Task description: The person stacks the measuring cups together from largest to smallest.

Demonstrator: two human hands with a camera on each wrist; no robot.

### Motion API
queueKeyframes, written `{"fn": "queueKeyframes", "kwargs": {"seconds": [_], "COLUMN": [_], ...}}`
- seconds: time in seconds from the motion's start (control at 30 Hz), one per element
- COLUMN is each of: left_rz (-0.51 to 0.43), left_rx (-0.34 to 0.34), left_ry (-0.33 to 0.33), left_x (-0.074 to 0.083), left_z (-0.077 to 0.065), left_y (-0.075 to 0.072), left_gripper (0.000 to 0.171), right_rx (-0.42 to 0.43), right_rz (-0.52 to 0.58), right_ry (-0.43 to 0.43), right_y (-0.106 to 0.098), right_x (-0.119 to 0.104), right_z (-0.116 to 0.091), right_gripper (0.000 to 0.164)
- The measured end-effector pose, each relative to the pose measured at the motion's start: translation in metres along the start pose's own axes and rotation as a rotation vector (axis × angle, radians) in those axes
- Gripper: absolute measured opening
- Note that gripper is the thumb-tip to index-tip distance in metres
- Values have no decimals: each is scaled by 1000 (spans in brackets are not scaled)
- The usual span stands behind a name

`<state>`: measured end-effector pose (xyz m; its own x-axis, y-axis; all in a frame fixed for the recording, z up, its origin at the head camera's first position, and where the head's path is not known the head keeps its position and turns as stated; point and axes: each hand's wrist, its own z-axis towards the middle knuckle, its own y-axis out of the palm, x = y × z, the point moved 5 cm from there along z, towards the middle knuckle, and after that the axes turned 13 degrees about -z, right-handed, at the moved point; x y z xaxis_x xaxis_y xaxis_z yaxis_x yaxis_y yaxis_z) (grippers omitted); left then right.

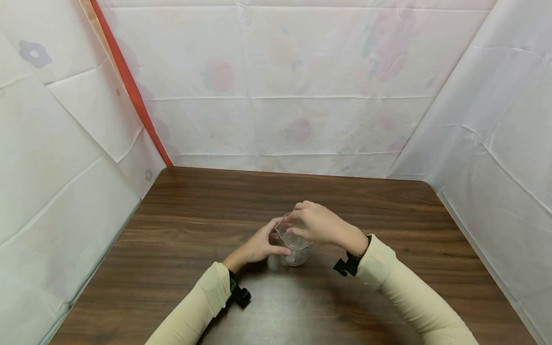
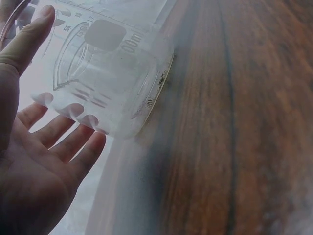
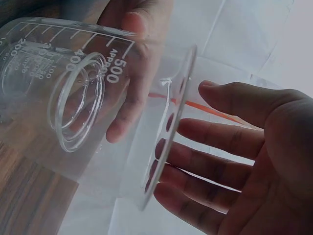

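Note:
A large clear glass beaker [image 1: 297, 257], marked up to 500 in the right wrist view, stands on the table. My left hand [image 1: 258, 245] grips its side, thumb on the near side and fingers round the far side; several fingertips press the glass in the left wrist view. Inside lies a smaller glass beaker [image 3: 59, 125], its rim well below the large one's. My right hand [image 1: 321, 225] is over the opening from the right. In the right wrist view its fingers [image 3: 210, 161] reach the large rim, fairly straight, with the thumb apart from them.
The brown wood-grain table [image 1: 181, 230] spreads around the beakers. Pale patterned sheets [image 1: 276, 86] hang behind and at both sides, with a red strip [image 1: 133, 91] at the back left.

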<state>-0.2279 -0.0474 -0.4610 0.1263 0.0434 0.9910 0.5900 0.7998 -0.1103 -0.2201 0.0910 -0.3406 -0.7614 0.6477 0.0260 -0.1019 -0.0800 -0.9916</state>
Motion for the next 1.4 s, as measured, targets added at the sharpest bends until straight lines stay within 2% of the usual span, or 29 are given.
{"fn": "queueKeyframes", "kwargs": {"seconds": [0.27,0.6,0.87,1.1,1.4], "left_rz": [0,-34,-27,-9,-10], "left_rx": [10,17,14,24,19], "left_ry": [-22,-1,33,13,3], "left_x": [-3,0,2,1,0], "left_z": [0,2,3,3,2], "left_y": [0,1,1,0,0], "left_gripper": [90,83,85,85,85], "right_rx": [6,25,67,115,154], "right_rz": [6,46,71,114,105], "right_ry": [14,50,65,58,122], "right_y": [-4,-14,-19,-20,-19], "right_x": [4,11,17,19,26], "right_z": [-2,-5,-6,-8,-11], "right_gripper": [22,23,25,27,35]}}
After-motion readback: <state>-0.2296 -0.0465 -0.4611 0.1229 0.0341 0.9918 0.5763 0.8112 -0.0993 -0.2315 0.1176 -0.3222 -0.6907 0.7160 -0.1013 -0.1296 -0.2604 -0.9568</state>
